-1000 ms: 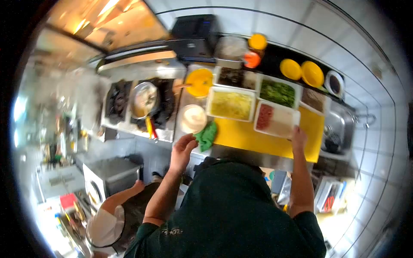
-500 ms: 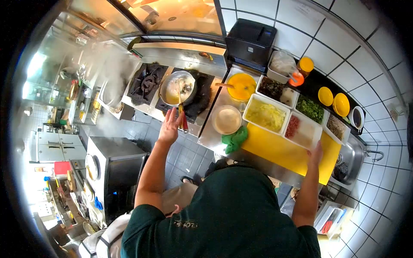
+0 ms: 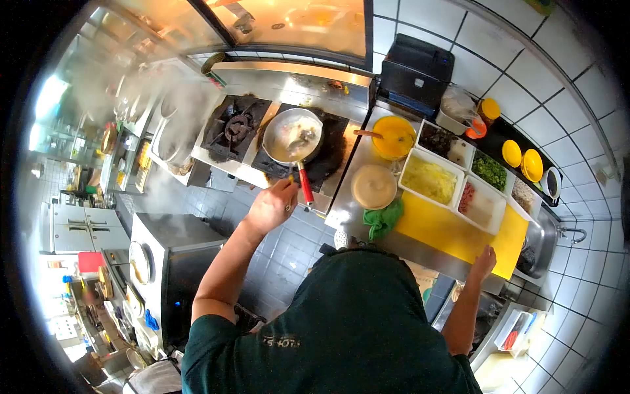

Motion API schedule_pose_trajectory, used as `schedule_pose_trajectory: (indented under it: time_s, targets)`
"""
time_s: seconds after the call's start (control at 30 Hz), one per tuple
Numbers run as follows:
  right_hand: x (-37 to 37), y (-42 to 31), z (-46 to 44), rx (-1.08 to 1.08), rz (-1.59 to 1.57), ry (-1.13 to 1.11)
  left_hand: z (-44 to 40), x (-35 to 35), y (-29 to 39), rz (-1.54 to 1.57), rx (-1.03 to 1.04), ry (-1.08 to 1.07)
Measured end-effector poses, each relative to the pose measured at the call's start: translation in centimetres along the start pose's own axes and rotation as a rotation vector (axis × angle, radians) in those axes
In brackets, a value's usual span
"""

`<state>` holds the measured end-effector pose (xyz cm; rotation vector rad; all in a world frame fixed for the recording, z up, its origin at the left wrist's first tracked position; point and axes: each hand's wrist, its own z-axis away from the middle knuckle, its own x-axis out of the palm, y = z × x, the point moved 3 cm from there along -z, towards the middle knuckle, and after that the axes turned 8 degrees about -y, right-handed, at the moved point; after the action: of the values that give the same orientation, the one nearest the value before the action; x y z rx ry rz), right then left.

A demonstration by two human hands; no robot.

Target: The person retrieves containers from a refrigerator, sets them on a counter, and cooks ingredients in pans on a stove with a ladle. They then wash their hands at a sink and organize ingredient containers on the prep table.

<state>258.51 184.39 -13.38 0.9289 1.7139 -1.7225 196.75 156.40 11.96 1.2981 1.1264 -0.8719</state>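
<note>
My left hand is closed on the handle end of a ladle, whose head lies in a steaming pan of pale liquid on the right burner. Beside the hand, the pan's red handle points toward me. At the front edge of the yellow board, my right hand has loosely bent fingers and nothing visible in it. Nearby is a white container with pink bits at one end. A container of yellow shreds adjoins it.
A bowl of yellow liquid and a bowl of pale liquid stand beside a green cloth. More ingredient containers, including chopped greens, line the back. The sink is at right. Another person's pale clothing shows lower left.
My left hand has moved from beside the green cloth to the pan and closed on the ladle handle. My right hand has come away from the white container. The view has shifted left.
</note>
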Motion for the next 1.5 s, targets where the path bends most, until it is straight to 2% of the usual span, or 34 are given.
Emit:
schedule_pose_trajectory:
  time_s: [0.07,0.1,0.17,0.23,0.27,0.37,0.4,0.47,0.57,0.6,0.7,0.77,0.83,0.87,0.97,1.03,1.1,1.13,1.17,1.2,1.23,1.3,1.4,1.5]
  targets:
    - [-0.1,-1.9,0.4,0.182,-0.018,-0.042,-0.8,0.1,-1.4,0.034,0.063,0.098]
    - [0.0,-2.7,0.5,0.101,0.058,-0.047,-0.9,0.5,-2.3,0.051,0.094,0.146]
    - [0.4,-3.2,0.3,-0.061,0.208,-0.049,-0.3,1.6,-3.8,-0.008,-0.015,0.035]
    - [0.5,-3.9,0.1,-0.010,0.205,-0.027,1.0,2.4,-3.5,-0.088,-0.061,-0.052]
    - [0.4,-4.8,0.2,0.016,0.204,-0.018,0.9,1.5,-2.0,-0.078,-0.129,-0.201]
    - [0.9,-7.2,1.4,0.037,0.037,-0.006,0.6,1.1,-2.5,0.029,0.098,0.049]
    - [1.1,-7.3,1.7,-0.025,0.098,-0.030,0.4,1.1,-3.3,0.108,-0.026,0.017]
    - [2.0,-6.8,1.3,-0.154,0.216,-0.067,0.5,2.5,-5.1,0.032,-0.048,0.016]
    - [1.5,-7.6,1.3,-0.004,0.136,0.032,1.8,2.5,-4.2,0.020,-0.135,-0.051]
    - [1.0,-8.0,1.5,-0.002,0.104,0.000,2.7,2.3,-3.7,0.032,-0.169,-0.072]
    - [0.1,-9.3,2.8,0.010,0.025,-0.072,5.6,2.0,-2.8,0.122,-0.133,0.229]
    - [0.2,-9.4,3.0,0.020,-0.003,-0.061,7.6,5.1,-3.0,0.053,-0.147,0.239]
    - [1.6,-6.0,2.1,-0.060,-0.027,-0.049,9.3,9.6,-4.3,0.025,-0.151,0.153]
    - [2.6,-4.0,2.1,-0.098,-0.034,-0.042,9.7,11.1,-4.6,0.008,-0.195,0.039]
    - [3.5,-1.5,0.6,-0.029,0.030,-0.170,10.1,9.6,-3.0,0.010,-0.181,0.117]
    - [1.9,-5.4,1.6,-0.036,0.124,-0.141,10.4,10.3,-2.5,0.008,-0.143,0.218]
    - [1.0,-8.7,1.4,0.074,0.114,-0.204,11.4,13.4,-3.8,-0.028,-0.172,0.083]
    - [0.9,-9.4,1.2,0.041,0.114,-0.185,11.6,14.5,-4.5,-0.017,-0.177,0.037]
    - [0.8,-9.6,1.1,0.006,0.113,-0.172,11.7,14.3,-4.5,0.020,-0.235,0.048]
    - [1.1,-9.0,1.1,-0.016,0.127,-0.115,11.2,12.8,-3.9,0.003,-0.185,0.105]
    - [1.4,-8.5,0.9,-0.041,0.139,-0.064,11.4,13.7,-4.9,0.186,-0.296,0.142]
    - [0.2,-9.8,0.9,-0.016,0.107,-0.090,9.0,9.0,-0.9,0.008,-0.137,0.229]
    - [-1.0,-9.9,1.1,0.059,0.062,-0.067,5.1,5.2,3.6,-0.009,0.039,0.350]
    - [-1.7,-8.0,0.3,0.088,0.034,-0.039,0.5,3.5,9.1,0.248,0.139,0.276]
